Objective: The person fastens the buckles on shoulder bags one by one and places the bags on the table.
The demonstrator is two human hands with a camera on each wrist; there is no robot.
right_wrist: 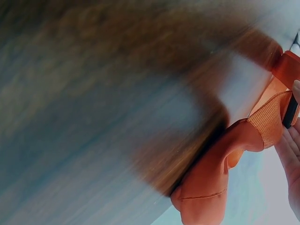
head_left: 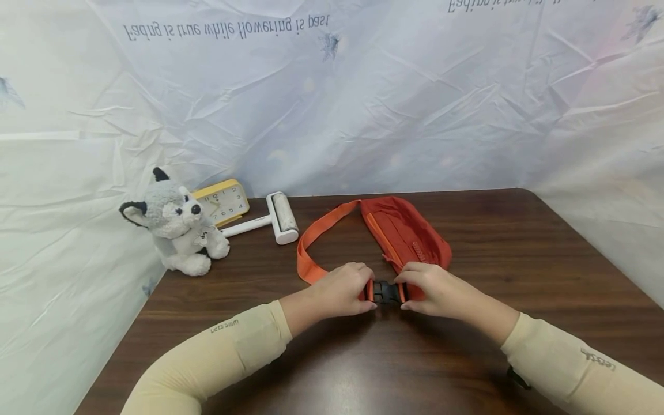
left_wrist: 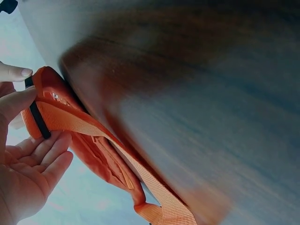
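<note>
The left grip [head_left: 343,291] and right grip [head_left: 434,291] pinch opposite ends of the black side-release buckle [head_left: 386,293], apparently to align its halves near the red waist bag [head_left: 407,230].

A red zippered waist bag [head_left: 410,230] lies slanted on the desk [head_left: 519,242]; its orange strap [head_left: 310,236] loops left of the bag, its black buckle [head_left: 386,292], halves meeting, by the bag's near end.

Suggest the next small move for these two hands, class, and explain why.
Probably a light outward tug on both ends of the black plastic buckle on the flat orange webbing strap: its halves appear to meet, the left hand and right hand each pinch one end, but whether the latch has caught cannot be seen.
</note>
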